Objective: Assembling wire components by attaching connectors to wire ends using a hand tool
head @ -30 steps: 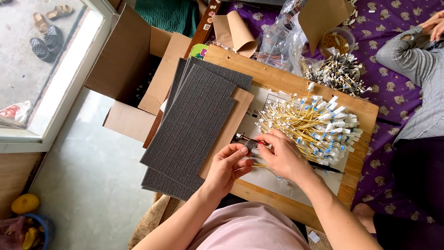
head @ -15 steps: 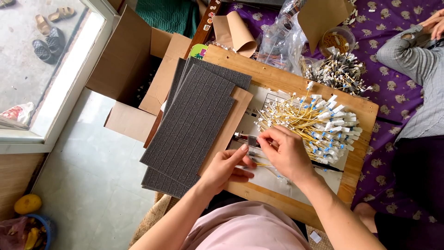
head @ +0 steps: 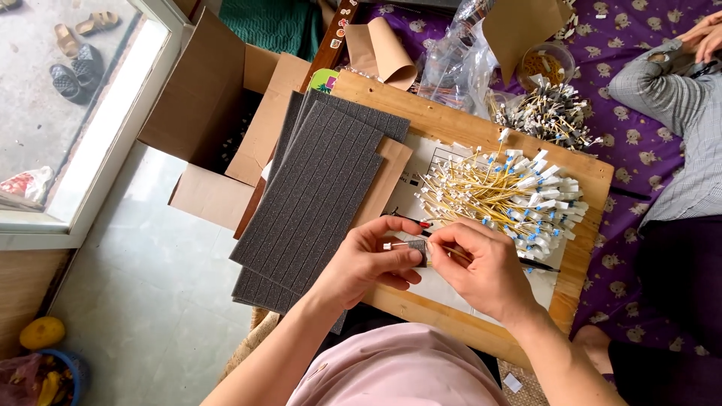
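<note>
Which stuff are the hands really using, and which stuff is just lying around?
Being used: left hand, right hand, thin yellow cable, small grey foam piece, cable pile, foam sheets, wooden board.

Just lying about: cardboard box, plastic bags, sandals.

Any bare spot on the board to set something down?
Free: the board's far strip between the foam sheets and the small bundle; also its near edge below the hands. Crowded: the middle, where the wire pile spreads, and the left hand and right hand pinch one wire.
</note>
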